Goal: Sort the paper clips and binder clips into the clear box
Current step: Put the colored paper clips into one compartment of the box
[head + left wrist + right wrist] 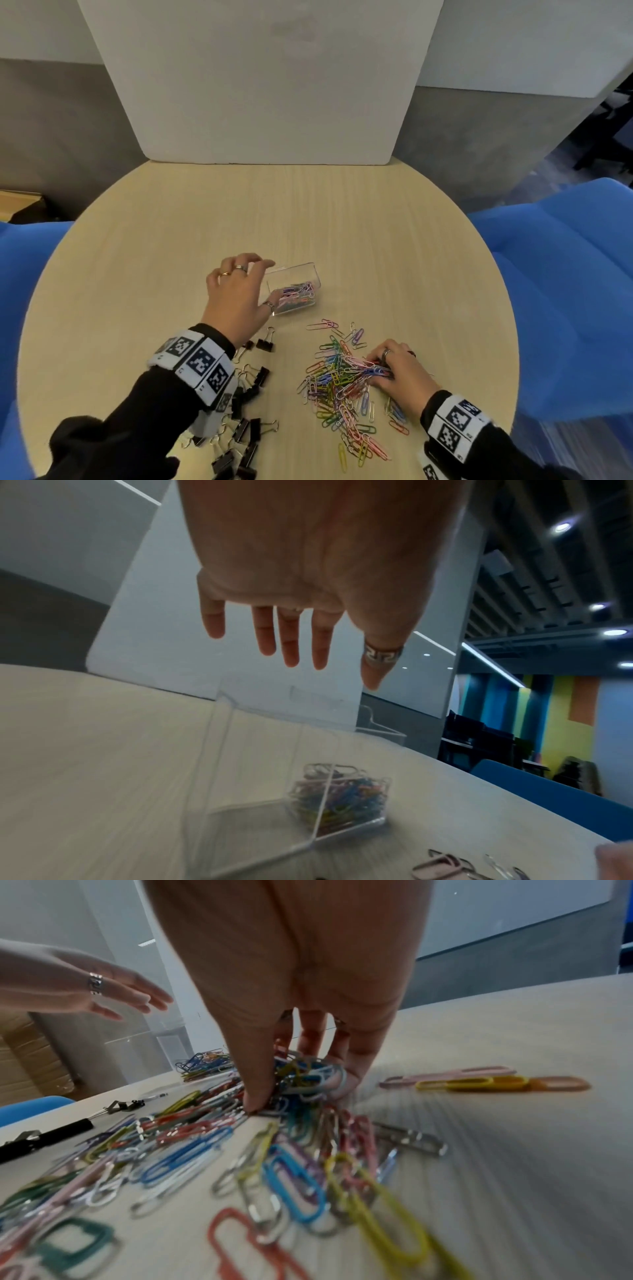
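My right hand (399,368) has its fingers (260,1085) bunched around paper clips (342,380) at five o'clock on the tabletop (342,222), while my left hand (236,294), fingers spread, hovers by the clear box (293,287) at center to steady it, binder clips (246,428) waiting at seven.

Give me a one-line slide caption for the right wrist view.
Right hand gathers a bunch of coloured paper clips from the pile on the table.
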